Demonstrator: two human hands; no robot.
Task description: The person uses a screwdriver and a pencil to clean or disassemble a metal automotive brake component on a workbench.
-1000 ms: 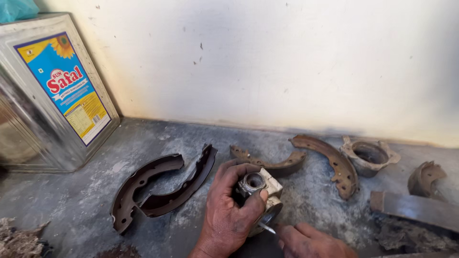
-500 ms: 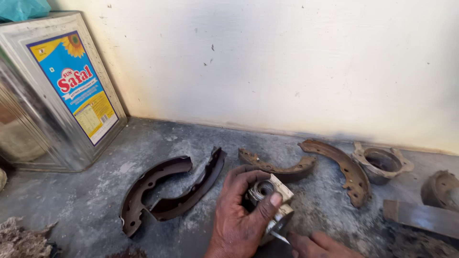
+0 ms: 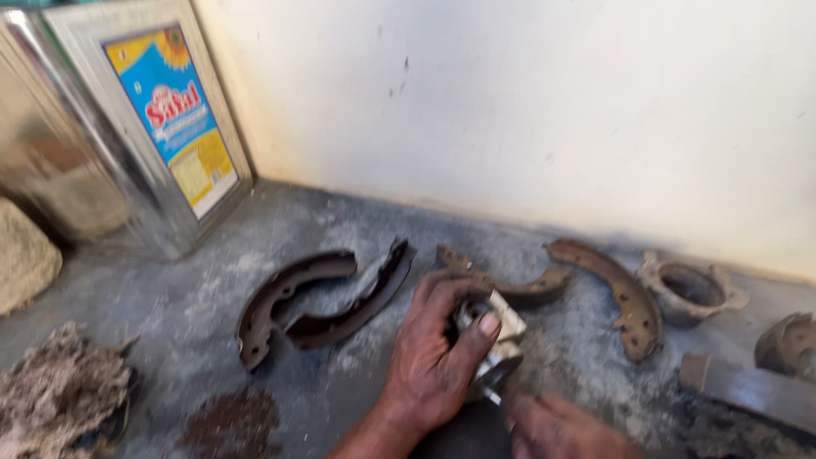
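Note:
My left hand (image 3: 435, 357) grips a small metal cylinder part (image 3: 491, 340) with a round bore, holding it just above the grey floor. My right hand (image 3: 557, 425) is at the bottom edge, blurred, its fingers at the lower end of the same part; what it holds is not clear. Two dark curved brake shoes (image 3: 319, 299) lie on the floor to the left of my left hand. Two rusty brake shoes (image 3: 612, 289) lie beyond and to the right of it.
A large square metal tin (image 3: 127, 127) with a blue and yellow label stands at the left against the pale wall (image 3: 552, 110). A round rusty housing (image 3: 690, 291) and other rusty pieces (image 3: 786, 344) sit at the right. A heap of dirty fibre waste (image 3: 55, 395) lies bottom left.
The view has shifted, so everything sits further right and lower in frame. My left hand keeps its grip on the cylinder part; my right hand stays at its lower end.

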